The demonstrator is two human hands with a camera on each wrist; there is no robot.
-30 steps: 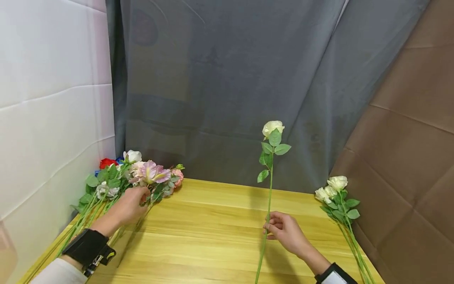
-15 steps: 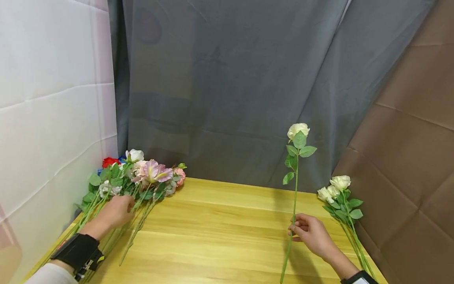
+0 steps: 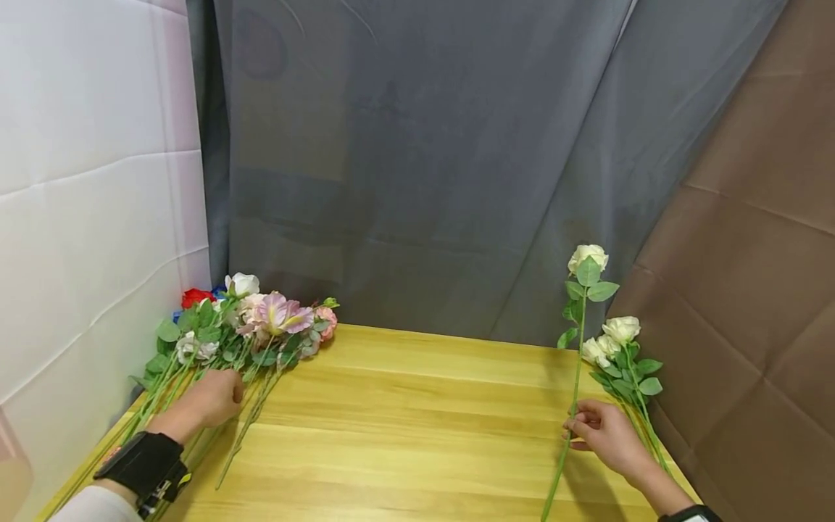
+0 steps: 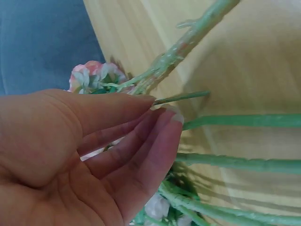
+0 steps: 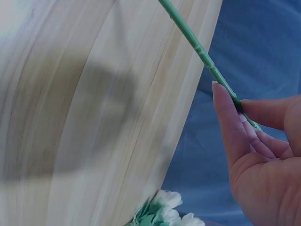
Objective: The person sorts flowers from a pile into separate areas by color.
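Note:
My right hand (image 3: 609,438) pinches the green stem of a white rose (image 3: 588,259) between thumb and fingers. The rose stands nearly upright, its leaves just below the bloom. In the right wrist view, the stem (image 5: 197,47) runs slantwise through the fingertips. My left hand (image 3: 212,399) is over the stems of the mixed flower pile at the left. In the left wrist view, its thumb and fingers pinch a thin green stem (image 4: 183,97); which bloom it belongs to is hidden. Beside it in the pile are a pink-purple flower (image 3: 282,315) and a white rose (image 3: 243,284).
Several white roses (image 3: 621,330) lie along the right side of the wooden table (image 3: 391,406). A red flower (image 3: 197,298) lies at the pile's far left. A grey curtain (image 3: 404,181) hangs behind, with white cloth (image 3: 98,181) left and brown cloth (image 3: 750,254) right.
My right hand has carried the white rose rightward, close to the other white roses. My left hand has drawn back from the pink-purple flower, down and left to the stems.

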